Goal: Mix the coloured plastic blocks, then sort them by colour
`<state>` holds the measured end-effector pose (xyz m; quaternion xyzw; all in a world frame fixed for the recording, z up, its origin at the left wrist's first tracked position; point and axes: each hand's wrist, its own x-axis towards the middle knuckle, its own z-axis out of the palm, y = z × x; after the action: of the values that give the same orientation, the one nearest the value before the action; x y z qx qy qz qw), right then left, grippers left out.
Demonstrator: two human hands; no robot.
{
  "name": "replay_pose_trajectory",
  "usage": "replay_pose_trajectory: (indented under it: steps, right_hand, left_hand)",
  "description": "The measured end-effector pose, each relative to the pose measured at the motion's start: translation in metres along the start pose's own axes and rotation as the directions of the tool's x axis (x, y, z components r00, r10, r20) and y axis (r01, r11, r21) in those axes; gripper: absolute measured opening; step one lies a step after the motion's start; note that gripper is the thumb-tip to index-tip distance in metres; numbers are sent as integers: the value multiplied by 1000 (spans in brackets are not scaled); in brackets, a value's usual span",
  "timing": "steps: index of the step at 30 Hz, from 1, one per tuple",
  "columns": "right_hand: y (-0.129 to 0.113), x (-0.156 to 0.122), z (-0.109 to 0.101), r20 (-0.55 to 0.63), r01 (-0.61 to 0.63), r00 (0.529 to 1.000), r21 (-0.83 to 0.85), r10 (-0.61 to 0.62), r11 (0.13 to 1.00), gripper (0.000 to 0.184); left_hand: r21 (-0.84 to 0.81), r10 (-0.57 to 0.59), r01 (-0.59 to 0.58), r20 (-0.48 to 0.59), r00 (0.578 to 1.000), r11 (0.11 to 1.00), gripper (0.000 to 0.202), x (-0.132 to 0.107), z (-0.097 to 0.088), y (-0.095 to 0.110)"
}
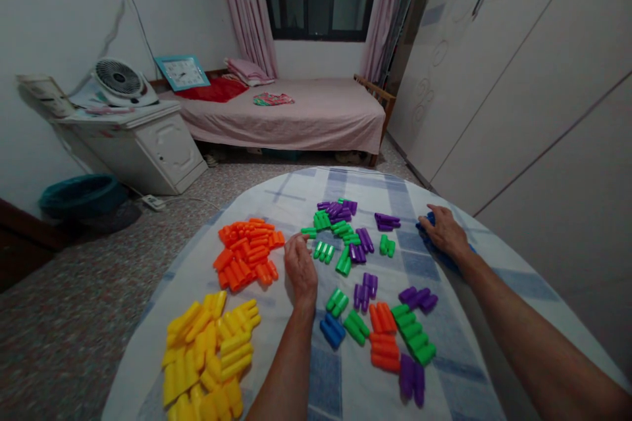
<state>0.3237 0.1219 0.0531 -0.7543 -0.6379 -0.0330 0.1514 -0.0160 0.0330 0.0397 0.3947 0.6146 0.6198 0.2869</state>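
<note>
A round table with a blue-checked white cloth (306, 368) carries plastic tube blocks in colour groups. An orange pile (247, 253) lies at the left middle and a yellow pile (207, 352) at the near left. Green and purple blocks (345, 223) are scattered at the far middle. Mixed green, orange, purple and blue pieces (395, 335) lie near the front. My left hand (302, 264) rests between the orange pile and the green blocks, fingers curled on a green block (309, 232). My right hand (446, 230) lies flat over blue blocks (428, 220) at the far right.
Beyond the table stand a bed with a pink cover (296, 115), a white cabinet with a fan (123, 82) on it, and a teal basin (79, 194) on the floor. White wardrobe doors (518, 79) line the right side. A dark window is at the back.
</note>
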Motion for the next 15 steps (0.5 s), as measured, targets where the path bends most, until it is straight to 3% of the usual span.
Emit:
replay_pose_trajectory:
  steps: [6, 9, 12, 15]
  right_hand:
    - [0, -4, -1, -72, -29, 997, 19, 30, 999, 53]
    - [-10, -11, -8, -172, -6, 985, 15, 8, 1000, 50]
    - [-33, -31, -25, -272, 144, 955, 77, -118, 987, 45]
    - [-64, -70, -50, -124, 349, 937, 276, -327, 895, 31]
  left_hand:
    - [-32, -16, 15, -23, 1000, 999, 38, 1, 3, -2]
    - [-37, -5, 4, -22, 1000, 999, 36, 1, 3, -2]
    - [-27, 2, -3, -10, 1000, 1000, 36, 1, 2, -3]
    - [-3, 16, -16, 1, 1000, 1000, 36, 1, 2, -4]
